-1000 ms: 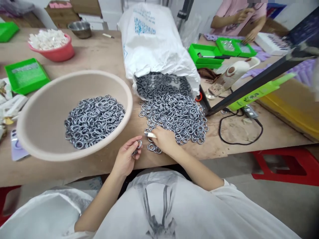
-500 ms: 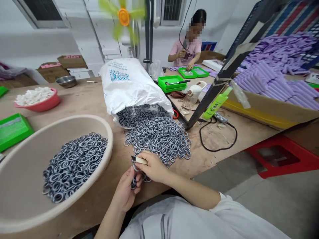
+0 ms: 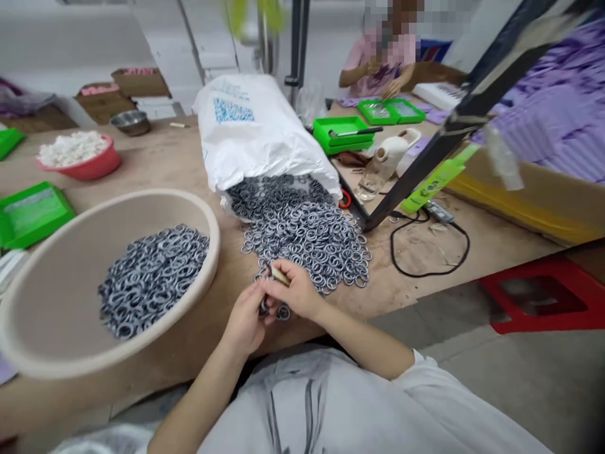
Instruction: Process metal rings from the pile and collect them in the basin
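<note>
- Left grip (image 3: 246, 320): bare hand, fingers curled closed around a few glossy dark-grey rings (image 3: 263, 307). Fingers hide most of them; the count cannot be told.
- Right grip (image 3: 299, 291): bare hand, closed on a short, cream-coloured, bar-shaped tool (image 3: 280, 276), thumb side toward the left hand. Contact between tool tip and a ring cannot be confirmed.
- Hand spacing: fingertips of both hands meet, or nearly so, above the near part of the brown wooden desk (image 3: 378, 296).
- Clock directions below are taken from the joined hands, 12 being away from the wearer.
- 1 o'clock, just beside the right hand: loose pile of dark-grey rings (image 3: 314, 236) on the desk.
- 12 o'clock, beyond: white woven sack (image 3: 265, 142) with blue print, lying on its side, mouth toward the hands, rings inside the opening.
- 9 o'clock: wide beige round basin (image 3: 61, 290) containing a heap of similar rings (image 3: 155, 277).
</note>
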### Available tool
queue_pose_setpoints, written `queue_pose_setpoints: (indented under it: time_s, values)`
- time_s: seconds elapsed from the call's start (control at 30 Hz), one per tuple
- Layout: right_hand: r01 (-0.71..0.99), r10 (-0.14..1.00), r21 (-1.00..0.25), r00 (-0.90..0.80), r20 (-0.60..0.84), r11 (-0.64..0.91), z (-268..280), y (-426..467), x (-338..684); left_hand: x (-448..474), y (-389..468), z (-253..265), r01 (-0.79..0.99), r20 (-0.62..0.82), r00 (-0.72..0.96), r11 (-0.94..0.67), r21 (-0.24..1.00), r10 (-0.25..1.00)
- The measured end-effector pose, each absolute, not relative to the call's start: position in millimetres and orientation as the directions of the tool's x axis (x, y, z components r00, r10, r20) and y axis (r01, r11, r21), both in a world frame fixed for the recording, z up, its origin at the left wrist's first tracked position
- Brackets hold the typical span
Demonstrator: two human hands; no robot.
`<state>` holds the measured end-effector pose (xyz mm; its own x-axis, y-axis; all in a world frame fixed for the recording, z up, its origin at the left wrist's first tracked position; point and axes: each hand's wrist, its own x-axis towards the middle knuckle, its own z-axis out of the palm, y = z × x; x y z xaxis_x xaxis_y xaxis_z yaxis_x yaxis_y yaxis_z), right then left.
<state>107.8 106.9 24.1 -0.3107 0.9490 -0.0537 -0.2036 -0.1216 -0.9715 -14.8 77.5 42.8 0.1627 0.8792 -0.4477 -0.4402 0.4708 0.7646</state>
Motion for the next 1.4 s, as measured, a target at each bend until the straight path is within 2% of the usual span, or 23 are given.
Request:
queue_pose_setpoints:
  time_s: [0.13, 0.2, 0.27, 0.33, 0.43, 0.5, 0.63, 0.73, 0.9, 0.97, 1.07, 1.17, 1.23, 1.33, 1.4]
  values:
    - [-0.267, 0.949, -0.944, -0.294, -0.112, -0.194, 27.0, 111.7, 101.2, -9.3, 81.6, 51.5, -0.529, -0.370, 0.183, 0.409, 0.743, 0.911]
    - [-0.253, 0.965, -0.955, -0.244, -0.090, -0.153, 26.8, 114.0, 103.7, -11.0, 81.6, 50.5, -0.528, -0.347, 0.187, 0.392, 0.753, 0.919]
    - [-0.132, 0.983, -0.991, -0.186, -0.002, -0.027, 28.0, 113.8, 111.2, -13.8, 80.2, 48.5, -0.522, -0.343, 0.181, 0.386, 0.760, 0.922]
    - [0.066, 0.969, -0.988, -0.215, 0.122, 0.139, 31.2, 110.3, 120.6, -16.2, 78.5, 46.8, -0.523, -0.342, 0.159, 0.373, 0.767, 0.926]
    - [0.332, 0.906, -0.870, -0.344, 0.248, 0.364, 37.8, 101.1, 130.1, -17.9, 77.5, 45.1, -0.524, -0.345, 0.126, 0.358, 0.773, 0.930]
    - [0.434, 0.880, -0.792, -0.400, 0.257, 0.429, 41.8, 95.3, 130.8, -17.8, 77.8, 44.2, -0.524, -0.365, 0.115, 0.368, 0.768, 0.924]
    - [0.496, 0.867, -0.747, -0.450, 0.214, 0.442, 45.9, 89.9, 126.3, -17.0, 77.2, 42.2, -0.525, -0.406, 0.095, 0.393, 0.755, 0.909]
    - [0.493, 0.868, -0.754, -0.454, 0.203, 0.434, 42.0, 94.7, 126.9, -17.2, 73.2, 42.5, -0.519, -0.382, 0.118, 0.385, 0.764, 0.917]
    - [0.547, 0.940, -0.791, -0.326, 0.101, 0.275, 24.6, 116.3, 132.6, -25.5, 60.1, 41.6, -0.490, -0.329, 0.268, 0.423, 0.762, 0.905]
    - [0.656, 0.948, -0.705, -0.310, 0.074, 0.270, 21.0, 121.8, 129.4, -33.7, 55.8, 36.6, -0.494, -0.339, 0.234, 0.412, 0.766, 0.911]
    - [0.813, 0.930, -0.480, -0.368, 0.014, 0.329, 21.7, 123.1, 115.6, -48.0, 51.5, 25.7, -0.480, -0.396, 0.133, 0.409, 0.776, 0.909]
    - [0.875, 0.902, -0.300, -0.422, -0.086, 0.381, 23.5, 124.0, 97.7, -58.9, 49.5, 17.6, -0.478, -0.433, 0.080, 0.416, 0.774, 0.898]
    - [0.891, 0.895, -0.238, -0.424, -0.135, 0.386, 22.9, 127.8, 89.3, -63.4, 49.8, 15.5, -0.497, -0.440, 0.055, 0.406, 0.767, 0.896]
    - [0.898, 0.909, -0.268, -0.394, -0.132, 0.350, 19.8, 135.9, 87.3, -67.3, 52.6, 14.6, -0.532, -0.456, 0.034, 0.402, 0.745, 0.889]
    - [0.862, 0.922, -0.404, -0.373, -0.099, 0.306, 17.5, 139.3, 92.4, -67.5, 55.3, 14.2, -0.544, -0.467, 0.033, 0.407, 0.733, 0.884]
